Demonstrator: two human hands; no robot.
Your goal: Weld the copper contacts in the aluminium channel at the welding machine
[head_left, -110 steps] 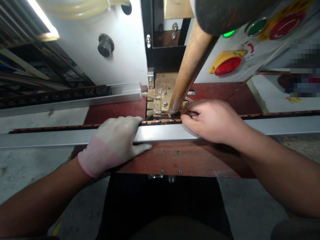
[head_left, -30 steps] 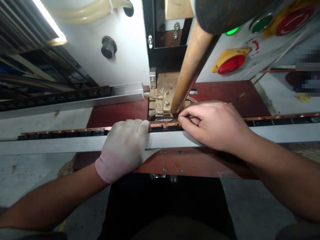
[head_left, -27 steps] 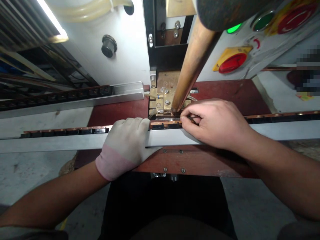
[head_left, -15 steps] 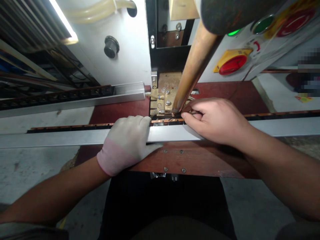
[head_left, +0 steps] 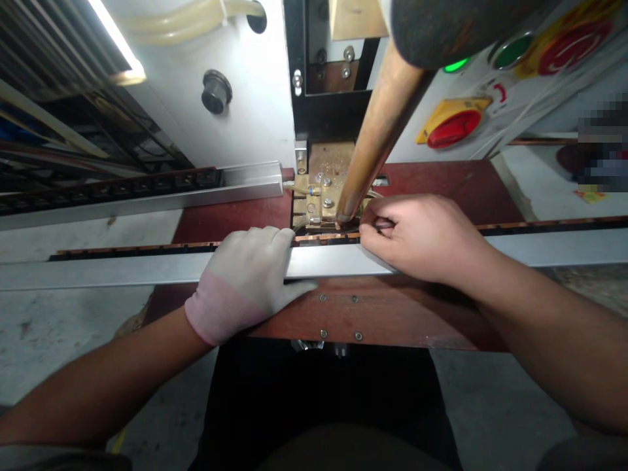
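Note:
A long grey metal rail (head_left: pixel 122 269) with a copper strip along its far edge lies across the red-brown work plate (head_left: pixel 392 314). My left hand (head_left: pixel 250 278), in a white glove, wraps over the rail with its fingers closed on it. My bare right hand (head_left: pixel 422 235) rests on the rail and pinches a thin dark wire-like piece against the copper strip. The pinch sits just below the tip of the slanted copper electrode rod (head_left: pixel 377 131) and beside the brass fixture block (head_left: pixel 318 196).
A second rail with black slots (head_left: pixel 147 190) lies behind on the left. The white machine body carries a black knob (head_left: pixel 216 91), a yellow-and-red switch (head_left: pixel 449 127) and green and red buttons (head_left: pixel 510 52). Grey benches flank the plate on both sides.
Over the last seconds the rail has slid a little to the right with my left hand on it. My right hand stays pinched at the electrode tip, shifting only slightly.

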